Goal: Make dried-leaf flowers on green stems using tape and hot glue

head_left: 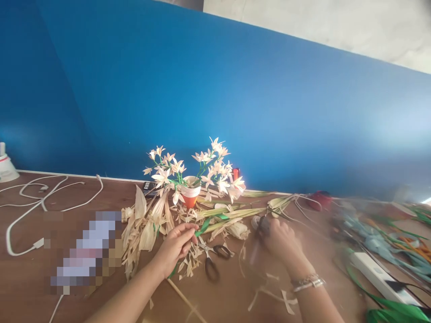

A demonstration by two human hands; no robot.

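Observation:
My left hand (178, 246) is closed in a pinch on a narrow green strip (204, 225), one end of which rises to the right of the fingertips. A thin pale stick (183, 297) lies below this hand. My right hand (284, 242), blurred by motion, is closed around a dark rounded object (263, 225) whose kind I cannot make out. Between the hands lie scissors (212, 269) with dark handles, blades apart. Behind them stands an orange and white pot (190, 196) with pale husk-like flowers (161, 177) on green stems.
Dry husks (148, 224) and scraps are heaped around the pot. White cables (20, 224) and a pixelated object (87, 251) lie at left. To the right are a white power strip (380, 273), green and orange strands (407, 240) and a red object (319, 200). A blue panel (215, 89) rises behind.

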